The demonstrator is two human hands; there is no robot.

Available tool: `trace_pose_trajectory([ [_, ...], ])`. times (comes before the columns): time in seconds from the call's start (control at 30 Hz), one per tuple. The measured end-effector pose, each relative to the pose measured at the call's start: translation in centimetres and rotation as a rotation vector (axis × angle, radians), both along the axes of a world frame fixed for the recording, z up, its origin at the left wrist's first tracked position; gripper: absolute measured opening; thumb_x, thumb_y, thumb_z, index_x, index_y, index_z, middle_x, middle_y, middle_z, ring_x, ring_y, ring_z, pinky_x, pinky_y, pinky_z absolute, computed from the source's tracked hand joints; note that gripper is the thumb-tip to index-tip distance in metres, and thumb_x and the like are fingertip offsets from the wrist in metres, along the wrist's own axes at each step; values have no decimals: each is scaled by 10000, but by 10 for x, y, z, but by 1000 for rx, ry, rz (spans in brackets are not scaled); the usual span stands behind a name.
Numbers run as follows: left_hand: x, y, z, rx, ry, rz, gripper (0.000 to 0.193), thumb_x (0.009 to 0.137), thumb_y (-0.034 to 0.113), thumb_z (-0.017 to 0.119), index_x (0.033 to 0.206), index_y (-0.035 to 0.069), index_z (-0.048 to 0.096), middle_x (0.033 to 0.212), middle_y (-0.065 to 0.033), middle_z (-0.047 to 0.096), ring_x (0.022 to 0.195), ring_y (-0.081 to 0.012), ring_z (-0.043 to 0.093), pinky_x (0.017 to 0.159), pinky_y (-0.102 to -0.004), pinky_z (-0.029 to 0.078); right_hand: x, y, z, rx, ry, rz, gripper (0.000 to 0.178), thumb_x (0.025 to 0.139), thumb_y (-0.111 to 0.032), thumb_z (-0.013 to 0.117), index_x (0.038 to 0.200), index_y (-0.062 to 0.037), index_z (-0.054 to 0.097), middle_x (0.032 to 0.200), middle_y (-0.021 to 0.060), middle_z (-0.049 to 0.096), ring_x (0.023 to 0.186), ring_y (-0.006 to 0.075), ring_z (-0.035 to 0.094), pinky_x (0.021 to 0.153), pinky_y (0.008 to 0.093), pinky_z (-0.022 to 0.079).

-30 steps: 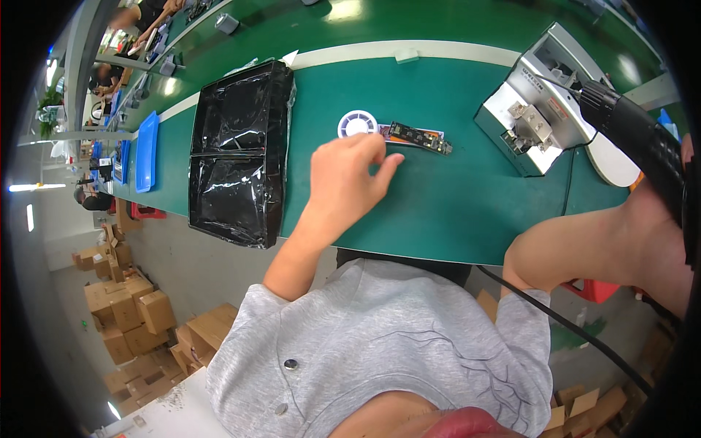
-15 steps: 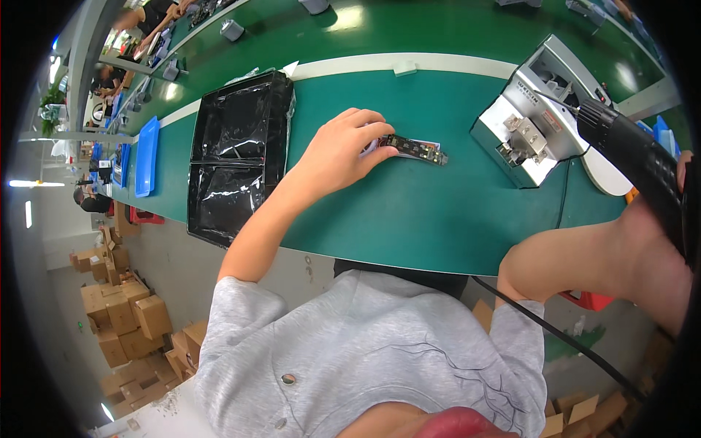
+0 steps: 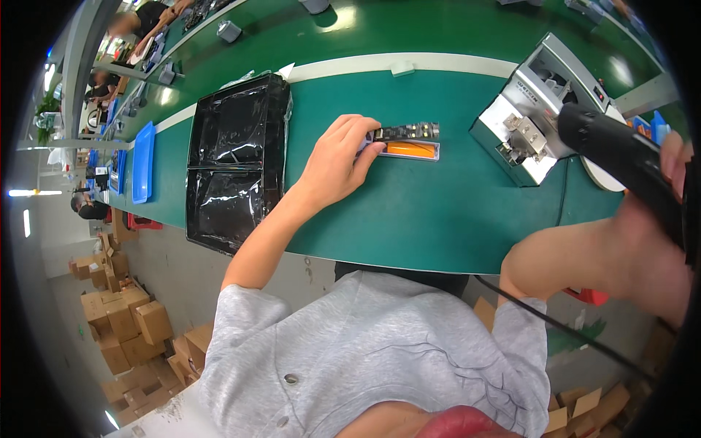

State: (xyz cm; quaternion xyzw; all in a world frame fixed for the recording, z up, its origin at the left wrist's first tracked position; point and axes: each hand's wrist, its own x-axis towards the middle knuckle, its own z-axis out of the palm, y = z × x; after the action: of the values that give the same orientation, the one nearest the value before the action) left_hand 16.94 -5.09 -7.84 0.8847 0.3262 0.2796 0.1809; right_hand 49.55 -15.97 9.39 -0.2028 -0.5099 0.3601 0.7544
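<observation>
My left hand (image 3: 339,159) pinches one end of a narrow circuit board (image 3: 409,131) between thumb and fingers, over the bench. Just below the board lies a slim, pale casing (image 3: 437,155) with an orange block (image 3: 410,149) inside. The fingertips also overlap the casing's left end; whether they grip it is hidden. At the far right my right hand (image 3: 673,166) is closed round a thick black powered screwdriver (image 3: 621,150), partly cut off by the picture's dark rim. The tool points left toward a silver metal machine (image 3: 522,142), and its bit cannot be made out.
A black two-part tray (image 3: 232,157) lies left of my left arm, with a blue tray (image 3: 144,164) farther left. The green bench (image 3: 409,226) runs beneath. A black cable (image 3: 562,328) crosses by my right arm. Other people work at the far left; cardboard boxes (image 3: 120,321) stand behind.
The board has shifted up and away from the casing, uncovering the orange block. My left hand moved slightly left. The screwdriver has tilted and moved slightly left; its thin bit no longer shows.
</observation>
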Motion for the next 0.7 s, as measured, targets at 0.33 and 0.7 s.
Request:
trace_pose_trajectory([
  [0.33,-13,48,-3,-117,-1,-214,203,984,147,709,1108,-13,691,1013,-179,690,970,-352,669,854,-425,558,-83,15,-70,-548,138,87,159,1066,-199,600,1102,-52,551,925,111,594,620,140,557,576,296,465],
  [0.7,-8,59,-2,-122,12,-252,205,967,166,720,1095,5,716,1048,-146,703,1022,-318,651,899,-424,550,-114,-10,-180,-931,497,-80,235,1033,-257,724,1062,-56,606,939,54,661,857,158,656,763,332,540],
])
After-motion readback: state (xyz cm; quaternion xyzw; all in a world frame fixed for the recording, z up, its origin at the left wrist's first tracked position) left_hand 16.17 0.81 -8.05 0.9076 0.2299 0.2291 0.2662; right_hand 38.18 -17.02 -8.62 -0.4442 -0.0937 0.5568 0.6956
